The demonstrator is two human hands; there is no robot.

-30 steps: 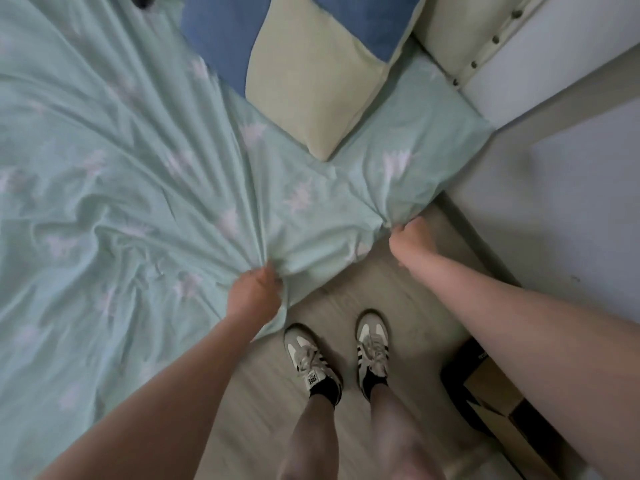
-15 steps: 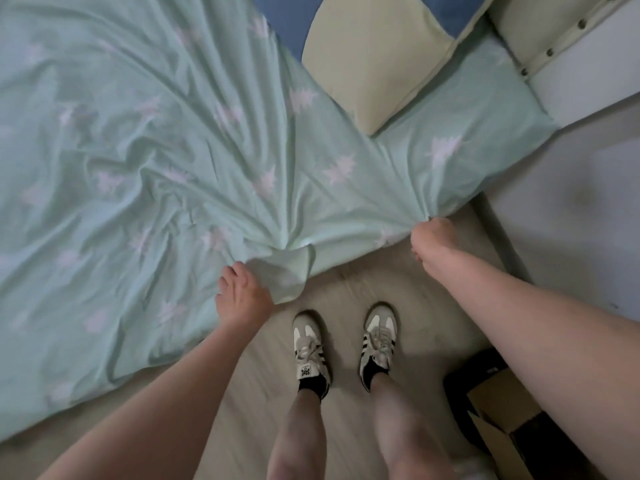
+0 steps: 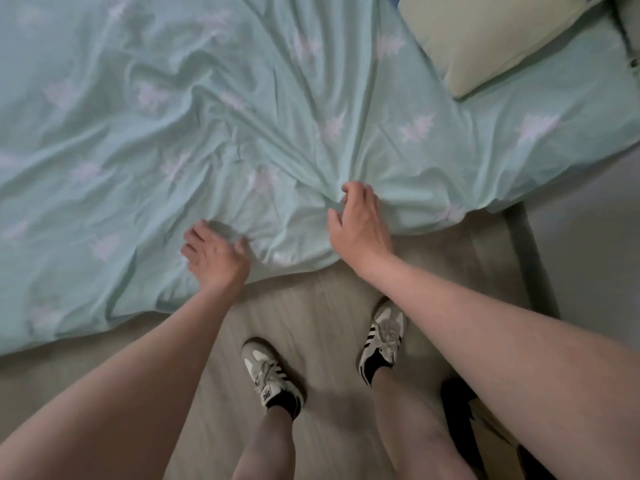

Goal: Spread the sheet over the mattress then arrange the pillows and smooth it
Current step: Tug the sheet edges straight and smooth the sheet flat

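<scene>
Since the earlier frames both hands have slid along the bed's near edge, away from the headboard corner, and the pillow now sits at the far upper right of the view. The right hand has given up its tight pinch at the sheet's corner. It now lies on the hanging edge of the mint-green sheet, fingers loosely curled into a fan of creases that run out from it. Whether it actually pinches cloth there cannot be told. The left hand rests palm down near the same edge, fingers relaxed and a little bent, blurred by motion, seemingly pressing the fabric flat.

The sheet covers the mattress and drapes over its side toward the wooden floor, still heavily wrinkled. The person stands just beside the bed in striped sneakers, likely so both hands can draw the slack toward them and smooth it.
</scene>
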